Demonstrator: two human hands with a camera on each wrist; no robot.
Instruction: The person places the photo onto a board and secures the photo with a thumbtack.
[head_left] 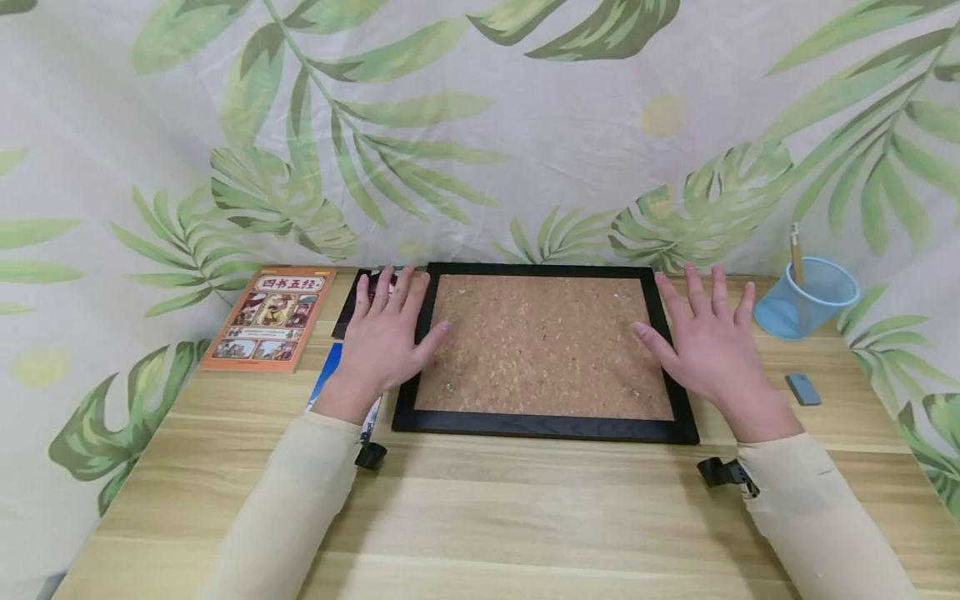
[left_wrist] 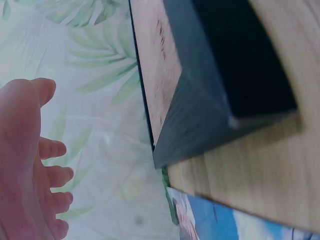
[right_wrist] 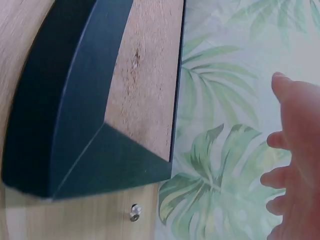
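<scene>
One cork board [head_left: 543,346] in a black frame lies flat in the middle of the counter [head_left: 480,517], with one orange book [head_left: 272,317] and a couple of magazines [head_left: 352,333] to its left and one blue cup [head_left: 810,296] and one small grey eraser [head_left: 803,388] to its right. The left hand [head_left: 386,333] rests over the board's left frame edge and the right hand [head_left: 708,346] over its right edge — both with fingers straight and spread, gripping nothing.

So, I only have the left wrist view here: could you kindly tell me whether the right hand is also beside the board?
Observer: Yes, the right hand lies open, fingers straight, over the cork board at its right frame edge.
Operator: What lies right of it?
Observer: A blue mesh cup with a pencil in it.
Operator: And the left hand?
Observer: The left hand is spread over the left frame edge.
</scene>
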